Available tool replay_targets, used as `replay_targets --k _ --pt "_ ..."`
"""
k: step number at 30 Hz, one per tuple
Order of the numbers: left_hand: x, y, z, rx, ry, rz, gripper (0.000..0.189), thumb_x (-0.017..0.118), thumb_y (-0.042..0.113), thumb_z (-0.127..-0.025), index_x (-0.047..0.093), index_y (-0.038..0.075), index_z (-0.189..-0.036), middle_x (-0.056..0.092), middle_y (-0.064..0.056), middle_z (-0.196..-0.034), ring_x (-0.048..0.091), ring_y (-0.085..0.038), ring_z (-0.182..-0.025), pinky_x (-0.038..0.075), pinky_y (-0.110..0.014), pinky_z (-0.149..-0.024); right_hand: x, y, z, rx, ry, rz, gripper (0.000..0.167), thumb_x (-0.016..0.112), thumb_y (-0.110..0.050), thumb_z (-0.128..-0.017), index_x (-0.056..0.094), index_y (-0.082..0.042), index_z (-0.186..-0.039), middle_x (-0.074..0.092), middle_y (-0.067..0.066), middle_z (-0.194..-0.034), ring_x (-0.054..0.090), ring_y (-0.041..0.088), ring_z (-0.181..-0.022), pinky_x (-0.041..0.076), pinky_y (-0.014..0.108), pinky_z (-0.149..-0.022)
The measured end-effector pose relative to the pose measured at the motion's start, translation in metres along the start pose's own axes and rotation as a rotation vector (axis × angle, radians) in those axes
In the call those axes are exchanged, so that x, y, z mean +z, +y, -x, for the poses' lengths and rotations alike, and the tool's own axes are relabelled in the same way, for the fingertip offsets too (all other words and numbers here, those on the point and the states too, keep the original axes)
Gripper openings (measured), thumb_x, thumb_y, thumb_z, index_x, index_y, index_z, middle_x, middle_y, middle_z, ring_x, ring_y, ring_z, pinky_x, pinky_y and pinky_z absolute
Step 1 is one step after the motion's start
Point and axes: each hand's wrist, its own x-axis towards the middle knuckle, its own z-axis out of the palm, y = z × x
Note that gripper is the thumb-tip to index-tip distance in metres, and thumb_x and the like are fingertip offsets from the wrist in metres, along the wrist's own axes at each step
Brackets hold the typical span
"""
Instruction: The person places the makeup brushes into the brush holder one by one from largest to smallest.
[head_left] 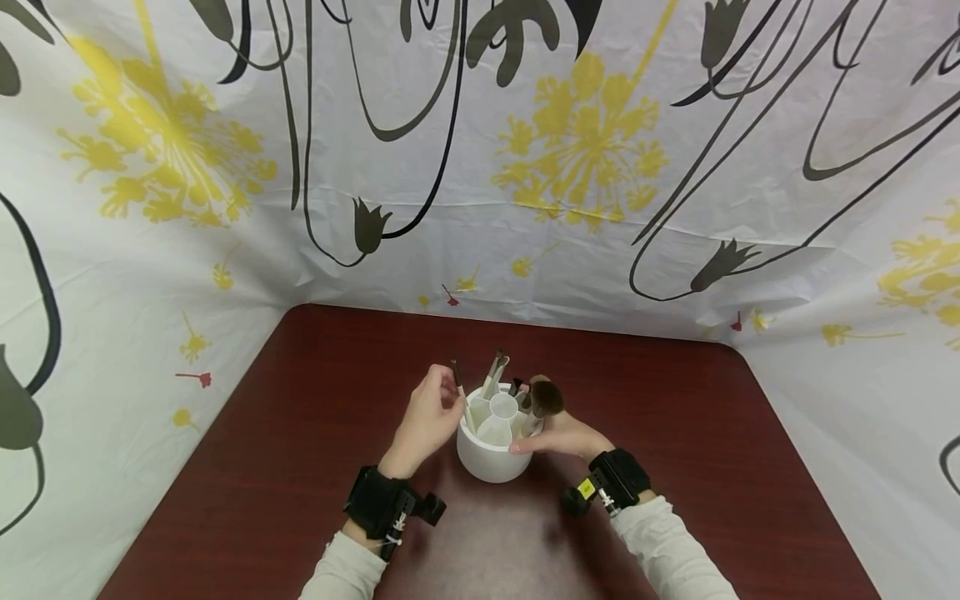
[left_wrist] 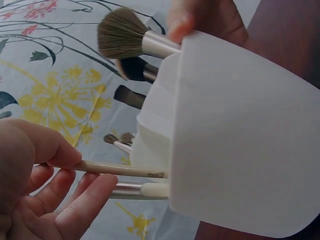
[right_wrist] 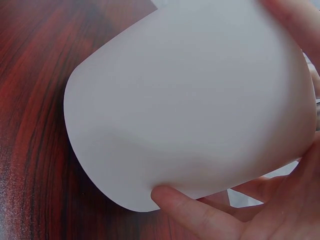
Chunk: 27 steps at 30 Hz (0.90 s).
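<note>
A round white makeup brush holder [head_left: 493, 460] with inner compartments stands on the table. My left hand [head_left: 427, 417] is at its left rim. It pinches a slim makeup brush with a pale handle [left_wrist: 120, 168] between thumb and fingers, and the brush's lower end is inside the holder. My right hand [head_left: 566, 435] grips the holder's right side; in the right wrist view a finger [right_wrist: 175, 200] presses on the white wall. A big fluffy brush [head_left: 546, 398] leans out beside the right hand. Several smaller brushes [left_wrist: 131, 96] stand in other compartments.
The dark red-brown wooden table [head_left: 322, 375] has rounded far corners. Behind it and at both sides hangs a white cloth [head_left: 480, 183] with yellow flowers and grey-black stems. Each wrist wears a black camera strap [head_left: 375, 500].
</note>
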Motion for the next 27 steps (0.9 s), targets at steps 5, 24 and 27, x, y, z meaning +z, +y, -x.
replay_targets --k 5,24,27 --pt "0.003 -0.004 0.005 0.011 -0.015 -0.043 0.021 0.058 0.002 -0.08 0.047 0.005 -0.098 0.055 -0.007 -0.09 0.059 -0.017 -0.078 0.05 -0.028 -0.066 0.001 0.0 0.0 0.013 0.003 0.007 0.081 0.075 -0.007 -0.069 0.022 0.0 -0.13 0.031 0.023 -0.134 0.047 0.027 -0.101 0.039 0.039 -0.086" --pt "-0.005 -0.004 0.009 0.002 0.019 0.008 0.021 0.06 -0.002 -0.077 0.051 0.005 -0.095 0.055 -0.006 -0.089 0.061 -0.015 -0.079 0.051 -0.024 -0.069 0.002 0.005 -0.002 -0.006 0.002 0.0 0.082 0.075 -0.006 -0.069 0.022 0.001 -0.131 0.031 0.024 -0.134 0.045 0.03 -0.104 0.037 0.042 -0.089" --pt "-0.008 -0.003 0.008 -0.006 0.031 0.013 0.019 0.061 0.0 -0.079 0.051 0.005 -0.095 0.055 -0.006 -0.09 0.061 -0.016 -0.083 0.052 -0.022 -0.069 0.0 0.017 -0.004 -0.02 -0.022 0.031 0.09 0.076 -0.012 -0.07 0.017 0.0 -0.138 0.028 0.023 -0.138 0.037 0.033 -0.118 0.031 0.047 -0.096"
